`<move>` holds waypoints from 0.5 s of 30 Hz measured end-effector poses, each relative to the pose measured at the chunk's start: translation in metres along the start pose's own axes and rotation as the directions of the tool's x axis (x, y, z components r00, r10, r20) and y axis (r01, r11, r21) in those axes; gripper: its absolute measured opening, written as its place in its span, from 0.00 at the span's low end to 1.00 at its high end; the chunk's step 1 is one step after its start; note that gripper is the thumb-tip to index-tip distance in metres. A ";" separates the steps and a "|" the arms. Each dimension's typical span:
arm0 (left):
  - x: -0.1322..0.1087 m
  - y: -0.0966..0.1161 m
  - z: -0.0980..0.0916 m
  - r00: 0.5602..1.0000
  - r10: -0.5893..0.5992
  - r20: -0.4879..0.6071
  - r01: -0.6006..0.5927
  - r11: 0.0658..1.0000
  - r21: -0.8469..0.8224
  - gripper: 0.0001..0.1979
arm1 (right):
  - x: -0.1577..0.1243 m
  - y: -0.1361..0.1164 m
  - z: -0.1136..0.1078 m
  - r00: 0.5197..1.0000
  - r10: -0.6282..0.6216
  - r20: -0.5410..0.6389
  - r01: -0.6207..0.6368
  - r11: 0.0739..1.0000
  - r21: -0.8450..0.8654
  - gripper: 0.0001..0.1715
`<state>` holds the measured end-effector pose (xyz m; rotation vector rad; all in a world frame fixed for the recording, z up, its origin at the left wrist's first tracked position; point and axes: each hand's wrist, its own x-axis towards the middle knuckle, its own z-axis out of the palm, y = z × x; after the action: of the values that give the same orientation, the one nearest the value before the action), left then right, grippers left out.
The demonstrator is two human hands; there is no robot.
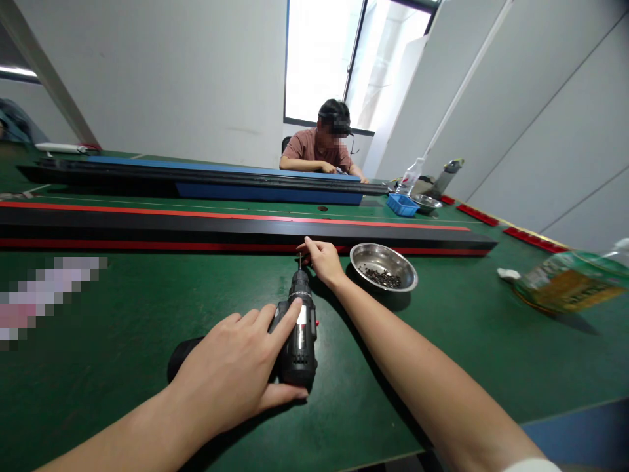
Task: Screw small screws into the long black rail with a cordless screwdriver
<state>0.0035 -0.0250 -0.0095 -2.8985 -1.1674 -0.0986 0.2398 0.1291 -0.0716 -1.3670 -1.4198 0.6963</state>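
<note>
My left hand grips a black cordless screwdriver lying on the green table, index finger stretched along its body. My right hand is pinched at the tool's bit tip, holding something small I cannot make out. Both sit just in front of a long black rail with red stripes. A steel bowl of small dark screws stands right of my right hand.
A second long black and blue rail lies farther back. Another person sits across the table. A blue bin, another steel bowl and bottles stand at the back right. A plastic bottle lies at the right.
</note>
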 end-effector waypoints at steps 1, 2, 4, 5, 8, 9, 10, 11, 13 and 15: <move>0.000 0.000 0.000 1.000 -0.001 -0.001 0.001 1.000 0.003 0.51 | 0.000 0.000 0.000 1.000 -0.001 0.001 0.001 1.000 -0.004 0.30; 0.000 0.000 0.000 1.000 -0.001 -0.003 0.001 1.000 0.006 0.51 | 0.000 0.000 0.000 1.000 -0.002 0.003 0.002 1.000 -0.007 0.30; 0.000 -0.001 0.000 1.000 0.001 -0.008 -0.001 1.000 0.009 0.51 | 0.000 0.000 0.000 1.000 -0.004 0.006 0.004 1.000 -0.010 0.30; 0.000 -0.001 0.001 1.000 0.001 -0.011 -0.001 1.000 0.009 0.51 | 0.000 0.000 0.000 1.000 -0.004 0.006 0.004 1.000 -0.007 0.30; 0.000 0.000 0.000 1.000 0.004 -0.014 -0.003 1.000 0.015 0.51 | 0.000 0.000 0.000 1.000 -0.005 0.002 0.005 1.000 -0.006 0.30; 0.000 0.000 0.000 1.000 0.005 -0.011 -0.005 1.000 0.021 0.51 | 0.000 0.000 0.000 1.000 -0.005 -0.008 0.005 1.000 -0.011 0.29; 0.001 0.000 0.000 1.000 0.007 -0.008 -0.007 1.000 0.028 0.51 | 0.000 0.000 0.001 1.000 -0.004 -0.022 0.004 1.000 -0.016 0.29; 0.002 0.001 0.000 1.000 0.008 -0.005 -0.008 0.999 0.037 0.51 | 0.000 0.000 0.001 0.999 -0.002 -0.039 0.002 1.000 -0.019 0.29; 0.004 0.002 0.000 1.000 0.005 -0.003 -0.005 0.998 0.056 0.50 | 0.001 0.001 0.001 0.998 0.006 -0.070 -0.007 1.000 -0.015 0.28; 0.006 0.003 0.000 1.000 -0.002 -0.006 0.003 0.998 0.069 0.51 | 0.001 0.002 0.002 0.996 0.016 -0.087 -0.016 1.000 -0.004 0.28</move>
<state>0.0096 -0.0231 -0.0090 -2.8354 -1.1495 -0.0656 0.2389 0.1311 -0.0740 -1.3969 -1.3439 0.6372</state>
